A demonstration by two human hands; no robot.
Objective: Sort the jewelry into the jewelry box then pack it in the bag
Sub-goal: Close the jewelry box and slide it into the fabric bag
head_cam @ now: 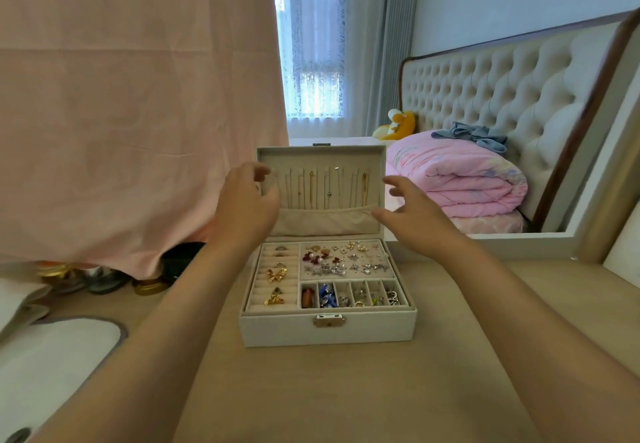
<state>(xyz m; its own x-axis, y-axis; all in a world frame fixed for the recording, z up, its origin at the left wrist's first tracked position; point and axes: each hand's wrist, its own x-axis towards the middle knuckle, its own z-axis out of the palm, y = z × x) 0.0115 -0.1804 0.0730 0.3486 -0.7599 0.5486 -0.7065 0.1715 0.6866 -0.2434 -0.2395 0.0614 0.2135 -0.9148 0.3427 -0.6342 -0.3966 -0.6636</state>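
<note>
A white jewelry box [277, 330] stands open on the beige table, its lid [322, 155] upright with thin necklaces [329, 186] hanging inside. Rings [276, 274] sit in the left slots, earrings [341, 259] on the upper right pad, and small pieces fill the front compartments [353, 295]. My left hand [247, 200] is raised at the lid's left edge with fingers loosely curved, overlapping it. My right hand [412, 212] hovers by the lid's right edge, fingers spread and relaxed, holding nothing.
A pink cloth [138, 96] hangs at the left over jars [149, 285]. A white item with a grey rim [59, 349] lies front left. A mirror [485, 131] at the right reflects a bed and pink quilt.
</note>
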